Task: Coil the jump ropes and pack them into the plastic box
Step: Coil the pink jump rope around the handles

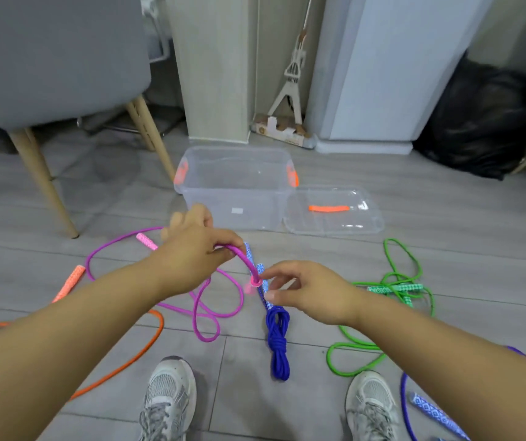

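Observation:
My left hand (196, 249) pinches the magenta jump rope (223, 308) near one end, lifting it in an arch. My right hand (293, 289) pinches that rope's pink handle (254, 283) at its top. The rest of the magenta rope loops loosely on the floor, its other pink handle (147, 241) lying to the left. A coiled, tied blue rope (277, 340) lies between my hands and feet. The clear plastic box (236, 186) with orange latches stands open just beyond my hands.
The box's clear lid (333, 210) lies right of the box. A loose green rope (385, 310) sprawls at right, an orange rope (147, 340) at left, a purple rope (406, 405) by my right shoe. A grey chair (55, 74) stands at back left, a black bag (481, 119) at back right.

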Motion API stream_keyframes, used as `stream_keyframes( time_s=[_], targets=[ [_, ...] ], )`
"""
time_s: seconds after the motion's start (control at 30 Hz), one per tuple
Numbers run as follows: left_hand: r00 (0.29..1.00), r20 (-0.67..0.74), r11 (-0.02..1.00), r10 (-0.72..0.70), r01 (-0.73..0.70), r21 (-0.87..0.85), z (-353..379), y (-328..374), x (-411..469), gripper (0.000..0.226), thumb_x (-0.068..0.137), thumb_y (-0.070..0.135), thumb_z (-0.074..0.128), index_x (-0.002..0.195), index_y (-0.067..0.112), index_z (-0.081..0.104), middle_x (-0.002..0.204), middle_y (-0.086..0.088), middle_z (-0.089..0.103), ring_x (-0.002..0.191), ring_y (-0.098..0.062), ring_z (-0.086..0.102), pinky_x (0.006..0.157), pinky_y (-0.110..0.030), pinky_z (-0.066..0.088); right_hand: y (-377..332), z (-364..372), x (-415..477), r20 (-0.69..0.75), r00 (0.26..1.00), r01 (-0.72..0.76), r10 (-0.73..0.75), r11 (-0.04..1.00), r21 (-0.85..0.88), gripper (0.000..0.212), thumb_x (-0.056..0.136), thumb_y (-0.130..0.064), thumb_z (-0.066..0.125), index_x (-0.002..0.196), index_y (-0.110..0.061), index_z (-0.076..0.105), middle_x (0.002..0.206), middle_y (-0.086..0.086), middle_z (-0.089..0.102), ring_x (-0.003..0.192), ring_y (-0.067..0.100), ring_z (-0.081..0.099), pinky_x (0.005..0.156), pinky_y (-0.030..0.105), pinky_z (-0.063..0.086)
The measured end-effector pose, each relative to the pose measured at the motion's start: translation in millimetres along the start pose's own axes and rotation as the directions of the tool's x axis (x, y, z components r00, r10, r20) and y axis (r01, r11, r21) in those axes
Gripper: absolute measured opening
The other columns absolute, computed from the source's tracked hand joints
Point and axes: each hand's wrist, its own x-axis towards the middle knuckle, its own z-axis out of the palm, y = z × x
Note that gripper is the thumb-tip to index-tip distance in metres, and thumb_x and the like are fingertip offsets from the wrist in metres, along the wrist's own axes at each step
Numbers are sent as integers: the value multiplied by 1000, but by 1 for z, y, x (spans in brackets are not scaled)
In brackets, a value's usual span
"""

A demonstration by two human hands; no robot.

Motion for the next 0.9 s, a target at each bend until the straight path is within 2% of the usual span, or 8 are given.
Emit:
stream_keyframes(
  time_s=[0.13,0.27,0.37,0.43,0.57,0.7,0.8,0.9],
  targets=[
    [1000,16,985,-24,26,-169,-11,11,-19,11,91,28,59,93,36,67,83,-2,64,83,-22,59,77,-34,47,-1,-7,-28,-49,998,-48,40,983,-177,23,85,-35,66,107,-29,63,93,-14,60,68,-2,51,74,18,44],
    [995,-9,974,-104,100,-205,-15,22,-37,14,92,27,56,92,37,66,64,0,63,57,-18,63,68,-36,56,-6,-13,-57,-55,996,-79,64,941,-328,28,85,-38,63,110,-25,61,97,-12,61,72,-2,51,79,23,44],
    [994,-7,963,-112,107,-249,-18,33,-48,23,92,15,50,89,32,65,73,1,69,63,-15,67,71,-36,56,-12,-18,-75,-103,993,-95,58,909,-405,31,87,-39,61,113,-24,60,99,-11,60,78,6,53,78,23,43],
    [995,-3,950,-103,98,-295,-19,42,-55,28,90,12,46,85,32,65,82,-1,70,72,-16,66,69,-33,53,-17,-22,-85,-145,988,-108,52,903,-415,30,87,-40,60,113,-24,59,101,-10,62,78,7,52,79,24,44],
    [998,-61,970,-1,-14,-241,-17,56,-64,11,92,26,56,85,26,65,79,-1,69,66,-6,58,61,-14,42,-27,-30,-100,-247,969,-110,13,917,-384,28,86,-42,61,109,-26,60,101,-10,62,78,6,54,73,23,44],
    [1000,-19,904,18,-24,-426,-12,63,-70,34,93,9,52,115,33,44,83,0,70,72,-3,67,80,-27,52,-33,-30,-111,-340,940,-98,-9,951,-295,25,86,-41,61,105,-26,61,97,-9,61,74,4,52,66,20,41],
    [1000,-6,865,16,-16,-501,-10,66,-74,23,94,3,49,101,25,53,83,3,71,73,-8,68,82,-34,54,-27,-20,-114,-389,921,-105,-5,960,-261,26,85,-40,62,106,-26,60,96,-9,61,72,3,52,70,24,42],
    [999,-22,815,34,-40,-579,-10,71,-78,30,94,1,47,89,26,62,77,4,69,68,-8,64,75,-27,54,-21,-6,-112,-375,927,-100,-14,954,-284,38,84,-38,64,119,-26,54,100,-9,60,79,9,55,76,26,45]
  ],
)
